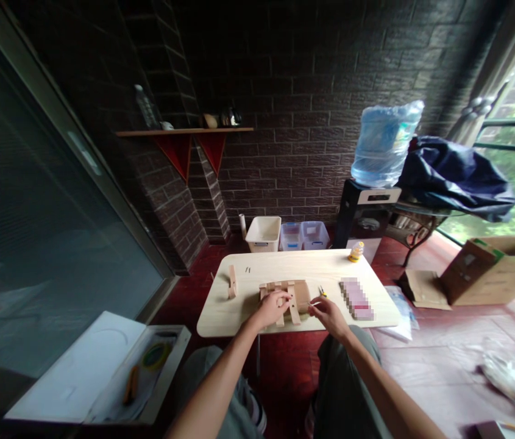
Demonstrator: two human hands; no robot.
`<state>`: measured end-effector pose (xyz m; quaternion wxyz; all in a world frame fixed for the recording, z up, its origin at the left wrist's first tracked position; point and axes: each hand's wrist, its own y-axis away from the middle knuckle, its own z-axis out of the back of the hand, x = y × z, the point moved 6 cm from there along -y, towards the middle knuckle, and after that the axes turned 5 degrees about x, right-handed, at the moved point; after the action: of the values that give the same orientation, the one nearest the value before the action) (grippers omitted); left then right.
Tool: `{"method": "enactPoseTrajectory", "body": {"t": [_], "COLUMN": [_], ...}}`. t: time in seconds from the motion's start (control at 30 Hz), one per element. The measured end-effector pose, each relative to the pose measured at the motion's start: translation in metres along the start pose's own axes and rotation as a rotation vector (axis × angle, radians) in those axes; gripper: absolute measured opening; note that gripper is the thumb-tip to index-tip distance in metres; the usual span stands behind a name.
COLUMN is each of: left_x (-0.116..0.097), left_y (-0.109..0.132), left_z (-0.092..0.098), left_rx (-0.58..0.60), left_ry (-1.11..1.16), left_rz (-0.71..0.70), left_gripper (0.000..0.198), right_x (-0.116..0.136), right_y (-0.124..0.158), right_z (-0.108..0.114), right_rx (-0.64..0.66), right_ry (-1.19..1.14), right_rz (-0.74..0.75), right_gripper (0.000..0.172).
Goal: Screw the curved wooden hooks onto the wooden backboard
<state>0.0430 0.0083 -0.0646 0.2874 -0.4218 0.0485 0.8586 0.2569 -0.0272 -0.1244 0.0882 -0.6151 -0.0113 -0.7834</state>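
A small wooden slat assembly (pixel 303 295) lies on the table in front of me, its pale strips dotted with dark holes or screws. My left hand (pixel 273 308) rests on top of it, fingers curled down with the tips against a slat. Just right of the assembly, my right hand (pixel 329 314) is closed in a pinch; a thin pale bit shows at the fingertips, too small to name. Beyond that hand lies a yellow-and-black screwdriver (pixel 322 292). A separate wooden piece (pixel 232 281) sits to the left, with small dark screws (pixel 248 269) near it.
The pale table (pixel 257 263) also bears a yellow-capped bottle (pixel 356 252) and a blurred pink item (pixel 356 299). Plastic bins (pixel 263 231) stand behind, beside a water dispenser (pixel 367 213). An open white box (pixel 147 372) is low at left; cardboard boxes (pixel 490 274) are at right.
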Motion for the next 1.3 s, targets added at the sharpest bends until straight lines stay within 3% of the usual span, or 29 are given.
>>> {"method": "enactPoseTrajectory", "body": {"t": [0.23,0.43,0.7,1.0,1.3], "left_x": [0.022,0.036,0.03,0.034,0.033], "left_y": [-0.011,-0.014,-0.017,-0.021,-0.02], "left_z": [-0.018,-0.021,-0.02,-0.024,-0.024], "left_rx": [0.083,0.049,0.04,0.024,0.007], "left_ry": [-0.097,-0.034,0.012,0.025,0.032], "left_rz": [0.059,0.072,-0.001,0.004,0.002], "left_gripper": [0.032,0.032,0.029,0.025,0.016], "right_x": [-0.015,-0.021,-0.021,-0.007,-0.014], "right_y": [-0.024,-0.033,-0.034,-0.033,-0.033], "right_z": [-0.021,-0.034,-0.032,-0.036,-0.041], "right_rx": [0.08,0.079,0.079,0.082,0.123], "right_ry": [-0.233,-0.401,-0.261,-0.291,-0.315], "right_rz": [-0.003,-0.044,-0.119,-0.066,-0.062], "right_gripper": [0.04,0.047,0.052,0.049,0.051]}}
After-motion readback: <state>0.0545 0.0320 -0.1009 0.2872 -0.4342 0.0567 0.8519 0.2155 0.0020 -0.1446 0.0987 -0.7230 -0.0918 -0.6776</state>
